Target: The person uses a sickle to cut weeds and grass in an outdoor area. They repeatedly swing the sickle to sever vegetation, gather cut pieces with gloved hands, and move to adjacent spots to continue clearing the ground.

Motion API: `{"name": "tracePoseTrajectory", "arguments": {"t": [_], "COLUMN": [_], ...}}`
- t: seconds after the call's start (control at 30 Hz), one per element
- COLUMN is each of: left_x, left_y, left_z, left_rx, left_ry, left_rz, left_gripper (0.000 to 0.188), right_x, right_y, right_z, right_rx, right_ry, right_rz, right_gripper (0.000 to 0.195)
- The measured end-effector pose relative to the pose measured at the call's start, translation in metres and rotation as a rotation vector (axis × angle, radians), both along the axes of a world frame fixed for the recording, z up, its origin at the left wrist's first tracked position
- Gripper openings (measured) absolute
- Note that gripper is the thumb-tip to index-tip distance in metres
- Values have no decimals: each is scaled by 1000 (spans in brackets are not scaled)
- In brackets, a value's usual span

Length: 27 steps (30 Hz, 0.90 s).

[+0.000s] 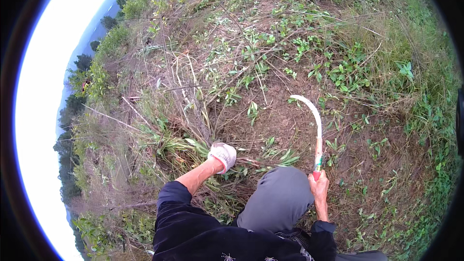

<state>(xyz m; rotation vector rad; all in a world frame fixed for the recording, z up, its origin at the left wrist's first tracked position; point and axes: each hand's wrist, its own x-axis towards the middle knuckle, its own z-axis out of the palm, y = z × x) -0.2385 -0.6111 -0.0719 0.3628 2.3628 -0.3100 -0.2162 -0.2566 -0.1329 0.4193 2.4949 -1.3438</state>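
My left hand point(222, 155), in a white knitted work glove, is closed at the base of a clump of brown, twiggy stems point(201, 125). Its fingers are turned away, so what exactly lies in them is partly hidden. Bare, my right hand point(319, 185) grips the red end of the handle of a sickle point(317, 123). The curved pale blade points up and away to the left, over bare soil. Cut leafy weeds point(253, 110) lie on the ground between the two hands. My bent knee in grey trousers point(277, 197) is between my forearms.
A slope of brown soil point(286, 123) carries low green plants and scattered dry stalks. Taller grass point(440, 152) grows along the right. A long dry stick point(139, 114) lies to the left of the clump. Shrubs point(96, 79) and dark trees stand farther left.
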Motion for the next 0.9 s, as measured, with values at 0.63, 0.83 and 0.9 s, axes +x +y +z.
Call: {"name": "tracePoseTrajectory", "arguments": {"t": [0.63, 0.83, 0.9], "left_x": [-87, -199, -232], "left_y": [-14, 55, 71], "left_z": [106, 45, 27], "left_rx": [112, 292, 365], "left_ry": [133, 625, 634], "left_rz": [290, -195, -282], "left_gripper": [46, 20, 25], "right_x": [-50, -116, -163], "right_y": [-53, -50, -65], "right_z": [14, 11, 11], "right_rx": [-309, -476, -503], "right_ry": [-104, -119, -114], "right_rz": [-6, -96, -118], "right_gripper": [20, 16, 15]}}
